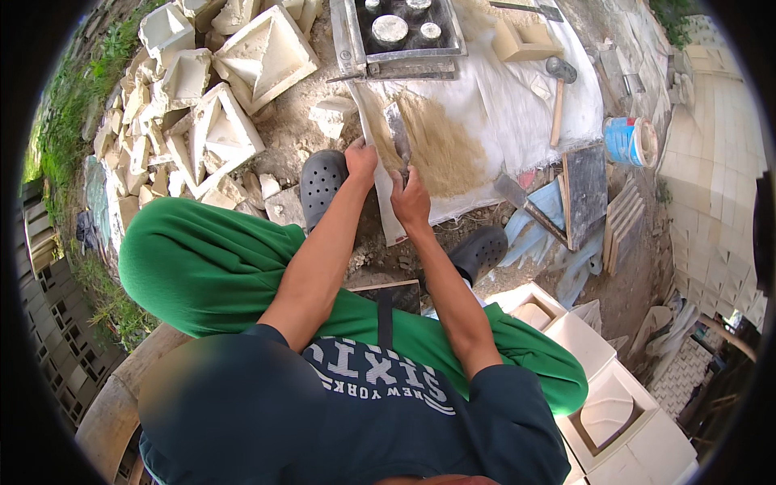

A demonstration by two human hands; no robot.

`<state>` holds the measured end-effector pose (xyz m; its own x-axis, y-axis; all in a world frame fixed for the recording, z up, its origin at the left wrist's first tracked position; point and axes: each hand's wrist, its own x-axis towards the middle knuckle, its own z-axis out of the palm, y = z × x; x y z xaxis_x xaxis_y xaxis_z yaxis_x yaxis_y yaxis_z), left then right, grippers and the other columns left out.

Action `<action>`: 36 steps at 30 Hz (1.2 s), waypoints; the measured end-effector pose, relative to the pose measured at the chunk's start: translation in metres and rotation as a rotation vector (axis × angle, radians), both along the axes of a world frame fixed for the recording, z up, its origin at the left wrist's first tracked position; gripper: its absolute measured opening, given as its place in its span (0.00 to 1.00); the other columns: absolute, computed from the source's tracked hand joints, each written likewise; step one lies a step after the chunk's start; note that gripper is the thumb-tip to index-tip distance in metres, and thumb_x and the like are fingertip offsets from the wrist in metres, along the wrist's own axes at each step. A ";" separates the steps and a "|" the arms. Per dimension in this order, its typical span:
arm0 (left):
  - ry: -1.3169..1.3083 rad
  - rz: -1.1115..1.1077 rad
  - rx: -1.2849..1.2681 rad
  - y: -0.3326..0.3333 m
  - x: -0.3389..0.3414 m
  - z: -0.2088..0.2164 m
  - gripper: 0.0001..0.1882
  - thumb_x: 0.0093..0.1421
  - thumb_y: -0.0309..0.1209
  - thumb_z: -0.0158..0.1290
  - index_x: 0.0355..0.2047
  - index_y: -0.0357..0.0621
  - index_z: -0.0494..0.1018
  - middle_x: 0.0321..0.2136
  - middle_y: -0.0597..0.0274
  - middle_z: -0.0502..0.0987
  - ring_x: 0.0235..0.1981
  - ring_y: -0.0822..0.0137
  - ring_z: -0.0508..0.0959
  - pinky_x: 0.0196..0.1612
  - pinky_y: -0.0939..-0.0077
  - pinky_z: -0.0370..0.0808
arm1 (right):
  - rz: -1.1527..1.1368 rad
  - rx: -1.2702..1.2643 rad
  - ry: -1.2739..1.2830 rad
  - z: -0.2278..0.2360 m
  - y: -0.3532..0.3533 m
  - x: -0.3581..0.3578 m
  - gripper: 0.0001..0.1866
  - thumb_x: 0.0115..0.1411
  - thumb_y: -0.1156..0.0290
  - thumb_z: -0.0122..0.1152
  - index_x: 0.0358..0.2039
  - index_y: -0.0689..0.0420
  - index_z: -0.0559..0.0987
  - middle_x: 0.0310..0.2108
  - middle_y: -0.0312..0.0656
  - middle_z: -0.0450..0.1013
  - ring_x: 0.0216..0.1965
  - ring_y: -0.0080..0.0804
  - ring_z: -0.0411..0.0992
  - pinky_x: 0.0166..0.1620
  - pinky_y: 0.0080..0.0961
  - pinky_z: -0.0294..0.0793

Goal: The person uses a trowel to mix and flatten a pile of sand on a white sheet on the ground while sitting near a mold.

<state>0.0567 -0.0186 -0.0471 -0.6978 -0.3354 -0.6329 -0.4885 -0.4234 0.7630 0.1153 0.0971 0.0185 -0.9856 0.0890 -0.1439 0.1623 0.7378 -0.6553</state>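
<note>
My right hand (pixel 411 196) is closed round the handle of a trowel (pixel 397 128), its narrow grey blade pointing away from me over a patch of tan powder (pixel 444 145). The powder is spread on a white sheet (pixel 517 121). At the sheet's left edge my left hand (pixel 361 160) is closed, seemingly pinching that edge; its fingertips are partly hidden. Beyond the powder stands a dark rectangular mould (pixel 454 50) with several round, pale-topped knobs inside.
Broken cream blocks (pixel 206 141) are heaped at the far left. A mallet (pixel 558 101) and a hollow cream block (pixel 524 42) lie on the sheet's right side. Further right are a blue bucket (pixel 622 144) and a dark board (pixel 585 194). Cast blocks (pixel 626 453) sit at the lower right.
</note>
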 end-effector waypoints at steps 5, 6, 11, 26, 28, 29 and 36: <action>-0.030 -0.017 0.019 -0.005 0.008 -0.025 0.18 0.62 0.25 0.47 0.52 0.29 0.69 0.39 0.53 0.77 0.36 0.64 0.78 0.39 0.70 0.75 | -0.007 -0.012 -0.032 0.005 0.004 0.000 0.22 0.64 0.56 0.50 0.45 0.64 0.70 0.35 0.60 0.74 0.36 0.61 0.73 0.36 0.48 0.71; -0.037 -0.016 0.005 -0.004 0.010 -0.024 0.17 0.62 0.26 0.47 0.50 0.29 0.70 0.37 0.54 0.78 0.35 0.64 0.78 0.39 0.70 0.75 | -0.016 -0.027 0.006 0.004 0.005 -0.001 0.21 0.64 0.56 0.50 0.45 0.64 0.70 0.35 0.61 0.74 0.36 0.61 0.73 0.36 0.48 0.71; -0.171 -0.027 0.008 0.015 0.021 0.003 0.16 0.61 0.30 0.50 0.44 0.29 0.74 0.33 0.56 0.77 0.32 0.65 0.76 0.35 0.69 0.74 | 0.008 -0.045 0.054 -0.001 0.024 0.023 0.20 0.64 0.58 0.50 0.45 0.63 0.70 0.35 0.61 0.74 0.36 0.61 0.73 0.36 0.49 0.71; -0.294 0.092 -0.044 0.026 0.044 -0.008 0.17 0.60 0.36 0.52 0.32 0.28 0.77 0.28 0.52 0.78 0.30 0.62 0.76 0.34 0.63 0.72 | 0.233 0.026 -0.105 -0.013 0.051 0.051 0.17 0.64 0.58 0.51 0.40 0.61 0.69 0.32 0.57 0.74 0.34 0.60 0.73 0.35 0.50 0.71; -0.304 0.053 -0.113 0.022 0.047 -0.012 0.17 0.60 0.35 0.53 0.35 0.28 0.77 0.30 0.51 0.79 0.31 0.62 0.77 0.35 0.64 0.72 | 0.244 0.071 -0.133 -0.019 0.051 0.054 0.17 0.64 0.58 0.51 0.40 0.61 0.68 0.32 0.57 0.74 0.33 0.60 0.73 0.35 0.49 0.71; -0.301 0.053 -0.116 0.020 0.046 -0.014 0.17 0.60 0.35 0.53 0.35 0.28 0.77 0.30 0.51 0.79 0.31 0.62 0.77 0.35 0.64 0.72 | 0.256 0.118 -0.164 -0.021 0.051 0.056 0.17 0.64 0.58 0.51 0.40 0.61 0.68 0.33 0.57 0.73 0.33 0.60 0.73 0.34 0.49 0.72; -0.369 0.002 -0.142 0.021 0.045 0.002 0.17 0.58 0.34 0.54 0.40 0.30 0.78 0.32 0.50 0.80 0.33 0.62 0.78 0.37 0.65 0.73 | 0.204 0.057 0.035 -0.021 0.049 0.066 0.17 0.63 0.58 0.51 0.41 0.61 0.67 0.34 0.55 0.73 0.30 0.59 0.74 0.31 0.50 0.73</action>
<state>0.1016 0.0019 -0.0446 -0.4317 -0.4386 -0.7882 -0.7400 -0.3274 0.5875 0.1811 0.1458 -0.0027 -0.9882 -0.1060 -0.1102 -0.0161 0.7889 -0.6143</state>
